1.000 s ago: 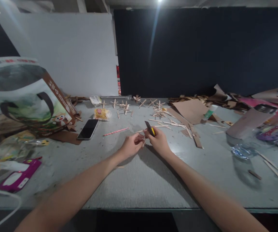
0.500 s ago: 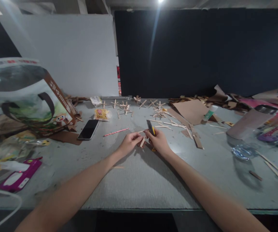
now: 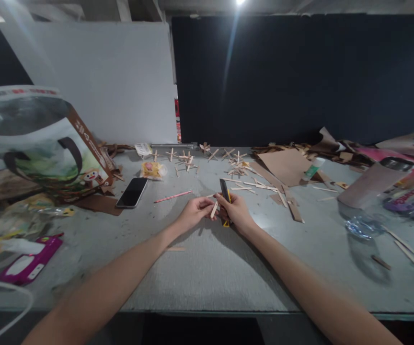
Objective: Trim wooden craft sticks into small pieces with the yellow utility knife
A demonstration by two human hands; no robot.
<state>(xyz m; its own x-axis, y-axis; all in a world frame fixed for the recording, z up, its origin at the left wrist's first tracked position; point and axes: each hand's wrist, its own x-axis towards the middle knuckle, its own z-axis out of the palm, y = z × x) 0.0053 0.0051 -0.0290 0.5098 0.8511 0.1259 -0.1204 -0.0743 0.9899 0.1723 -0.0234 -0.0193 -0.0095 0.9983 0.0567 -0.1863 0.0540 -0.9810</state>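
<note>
My left hand (image 3: 194,213) is closed, its thumb and fingers pinching a short wooden craft stick (image 3: 214,209) over the middle of the table. Against it, my right hand (image 3: 237,209) is wrapped round a black and yellow utility knife (image 3: 225,190), its dark end pointing away from me. The right fingertips come up to the stick, and whether they also grip it I cannot tell. Beyond the hands lie several loose craft sticks (image 3: 245,185) and a heap of crossed sticks (image 3: 238,167). To the left is a pink patterned pencil (image 3: 173,197).
A phone (image 3: 132,192) and a large printed bag (image 3: 49,148) stand left, with a purple device (image 3: 30,261) nearer me. On the right are brown cardboard (image 3: 284,165), a glue stick (image 3: 314,167), a tumbler (image 3: 375,181) and a clear plastic piece (image 3: 363,227).
The short stick has turned slightly and shifted a little right and up between my fingers. The knife has tilted a little, with more of its yellow lower end showing below my right hand.
</note>
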